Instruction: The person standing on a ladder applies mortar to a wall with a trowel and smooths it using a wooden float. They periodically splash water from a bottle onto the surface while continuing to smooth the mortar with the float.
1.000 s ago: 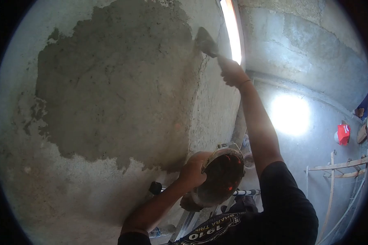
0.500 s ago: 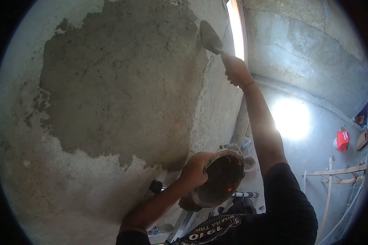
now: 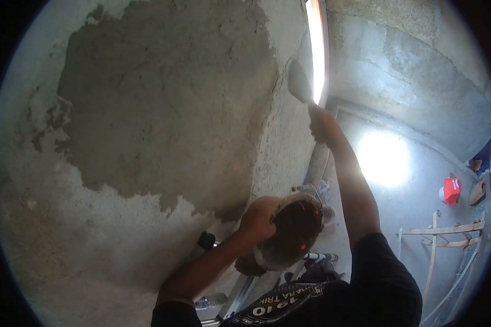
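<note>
Gripping a trowel (image 3: 300, 83) by its handle in our right hand (image 3: 325, 126), we hold its blade just beyond the dark patch (image 3: 163, 103) on the wall, on the side towards the bright opening (image 3: 316, 52); we cannot tell whether the blade touches the wall. Our left hand (image 3: 259, 219) is closed on the rim of a bucket (image 3: 273, 258), which we hold tilted near the lower corner of the dark patch, its dark inside showing small orange-red spots. Both our grips are narrow, wrapped around what they hold. Farther below the dark patch are a metal ladder (image 3: 237, 297) and a clear bottle (image 3: 215, 300); well apart from it, past our right arm, are a wooden frame (image 3: 443, 231) and a red object (image 3: 451, 191).
</note>
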